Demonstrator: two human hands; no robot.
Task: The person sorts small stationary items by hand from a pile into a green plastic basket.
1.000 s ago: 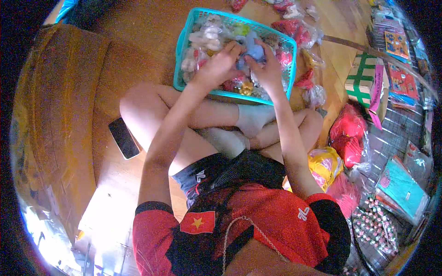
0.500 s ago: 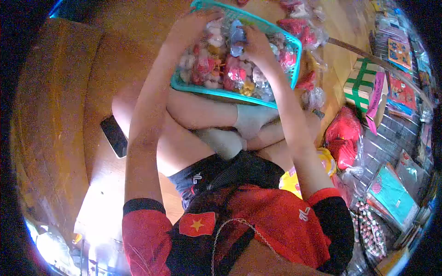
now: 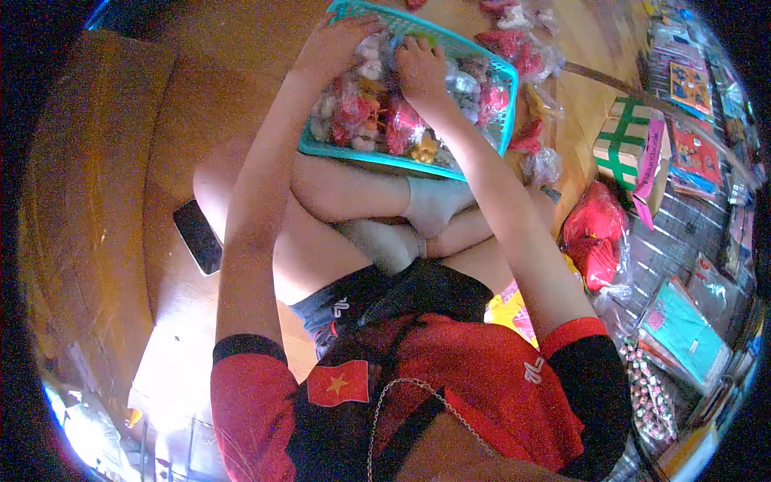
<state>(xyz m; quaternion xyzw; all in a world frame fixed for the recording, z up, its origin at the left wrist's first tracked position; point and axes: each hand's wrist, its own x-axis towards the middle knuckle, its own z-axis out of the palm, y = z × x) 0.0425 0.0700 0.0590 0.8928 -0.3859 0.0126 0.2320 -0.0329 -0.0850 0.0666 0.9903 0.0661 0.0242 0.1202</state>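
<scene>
In the head view, a turquoise plastic basket (image 3: 377,161) is filled with small plush-like items in clear bags (image 3: 405,124), in red, white, grey and yellow. My left hand (image 3: 347,40) lies over the basket's far left corner, its fingers stretched out onto the bags. Close beside it, my right hand (image 3: 422,72) is inside the basket, with fingers bent down onto the bagged items. What lies beneath its fingers is mostly hidden; a bit of blue shows at their left side.
Bagged red and white items (image 3: 522,52) lie right of the basket. Further right are a taped cardboard box (image 3: 622,145), a red bagged bundle (image 3: 596,233) and flat turquoise packets (image 3: 683,329) on a rack. A phone (image 3: 198,237) lies left of my crossed legs.
My right hand has moved left and slightly up, covering the light blue bagged item that showed beside it. My left hand has barely moved.
</scene>
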